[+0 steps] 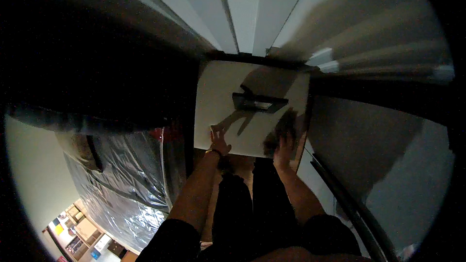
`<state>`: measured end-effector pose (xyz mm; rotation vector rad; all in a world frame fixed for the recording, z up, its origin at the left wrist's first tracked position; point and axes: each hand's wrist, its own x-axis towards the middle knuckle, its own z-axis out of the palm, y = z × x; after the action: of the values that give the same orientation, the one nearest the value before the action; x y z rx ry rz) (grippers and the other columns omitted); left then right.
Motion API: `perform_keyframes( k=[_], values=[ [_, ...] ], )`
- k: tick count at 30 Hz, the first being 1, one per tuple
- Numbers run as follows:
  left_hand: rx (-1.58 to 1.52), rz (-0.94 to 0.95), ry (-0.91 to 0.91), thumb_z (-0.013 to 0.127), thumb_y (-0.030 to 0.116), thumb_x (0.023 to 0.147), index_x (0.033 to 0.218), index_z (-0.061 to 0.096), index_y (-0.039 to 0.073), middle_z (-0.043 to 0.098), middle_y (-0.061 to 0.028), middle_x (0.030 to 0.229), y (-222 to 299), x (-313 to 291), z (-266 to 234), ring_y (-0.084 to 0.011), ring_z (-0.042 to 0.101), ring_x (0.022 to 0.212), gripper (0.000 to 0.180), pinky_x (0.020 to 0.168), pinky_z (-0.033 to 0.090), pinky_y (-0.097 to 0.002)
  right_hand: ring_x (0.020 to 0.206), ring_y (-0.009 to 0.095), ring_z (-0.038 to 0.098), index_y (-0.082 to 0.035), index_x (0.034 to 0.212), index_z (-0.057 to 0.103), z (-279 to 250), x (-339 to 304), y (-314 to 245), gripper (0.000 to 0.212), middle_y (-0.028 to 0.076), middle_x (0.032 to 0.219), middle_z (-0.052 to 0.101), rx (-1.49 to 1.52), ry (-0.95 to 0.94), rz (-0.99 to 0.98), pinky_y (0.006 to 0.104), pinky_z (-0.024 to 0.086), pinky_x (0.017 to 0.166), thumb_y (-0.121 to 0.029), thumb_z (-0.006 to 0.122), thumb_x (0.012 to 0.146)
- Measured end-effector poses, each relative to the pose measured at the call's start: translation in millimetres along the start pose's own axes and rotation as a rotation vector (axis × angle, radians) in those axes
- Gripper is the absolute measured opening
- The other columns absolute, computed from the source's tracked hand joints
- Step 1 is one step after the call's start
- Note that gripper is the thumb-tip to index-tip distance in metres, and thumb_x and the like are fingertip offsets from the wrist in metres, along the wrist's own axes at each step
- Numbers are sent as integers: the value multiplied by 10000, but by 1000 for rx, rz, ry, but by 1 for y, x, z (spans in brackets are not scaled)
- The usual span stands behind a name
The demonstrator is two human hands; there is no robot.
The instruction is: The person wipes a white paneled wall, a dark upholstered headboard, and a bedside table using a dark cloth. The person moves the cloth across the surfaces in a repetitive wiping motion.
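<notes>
Dim light fills the narrow space around us, with pale vertical wall panels (pixel 242 9) ahead and deep shadow to the left. Straight in front of us stands a white square panel (pixel 228 97), upright or nearly so, with a dark rectangular handle recess (pixel 258 102) set near its middle. Shadows of our arms fall across its face.

Our left hand (pixel 218 140) rests against the lower left part of the white panel, fingers spread and flat on the surface, open rather than curled around anything. A thin band sits at that wrist. Our right hand (pixel 285 146) reaches the panel's lower right edge; it lies in heavy shadow, so we cannot tell for sure whether the fingers hook around the edge or only press on it, though they seem loosely extended. Both hands sit below the handle recess, apart from it and from each other.

To our left, a bulky object wrapped in clear plastic sheeting (pixel 126 179) leans close by, glinting in the low light. At the far lower left we see shelves (pixel 80 233) with small coloured items. On the right a dark curved bar (pixel 349 204) runs along a grey surface. Our dark trousers (pixel 252 208) show between our forearms.
</notes>
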<state>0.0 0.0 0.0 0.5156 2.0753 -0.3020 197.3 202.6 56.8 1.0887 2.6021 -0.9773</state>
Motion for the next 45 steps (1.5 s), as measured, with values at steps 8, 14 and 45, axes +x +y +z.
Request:
perform_keyframes(
  k=[8,14,45],
  values=[
    [-215,119,262,544,277,923,1509,164,93,57,-144,1575,-43,-11,8,-320,92,1445,722,1135,265,-449,1304,420,358,-36,1381,426,92,-49,-94,550,234,1446,329,181,-249,-384,449,356,1057,-26,585,855],
    [-789,4,469,432,108,955,1477,255,53,177,-139,1553,-68,-48,-16,-302,217,1413,554,1123,301,-370,1323,447,329,-84,1399,386,109,61,-191,565,232,1474,288,600,-140,-232,482,349,1063,-53,592,874],
    [-402,269,322,576,295,862,1494,208,94,48,-255,1547,-80,-16,24,-433,99,1420,759,1132,240,-498,1423,333,181,-78,1463,279,122,129,-252,525,132,1559,176,-339,-323,-442,467,210,1151,-63,412,955]
  ],
)
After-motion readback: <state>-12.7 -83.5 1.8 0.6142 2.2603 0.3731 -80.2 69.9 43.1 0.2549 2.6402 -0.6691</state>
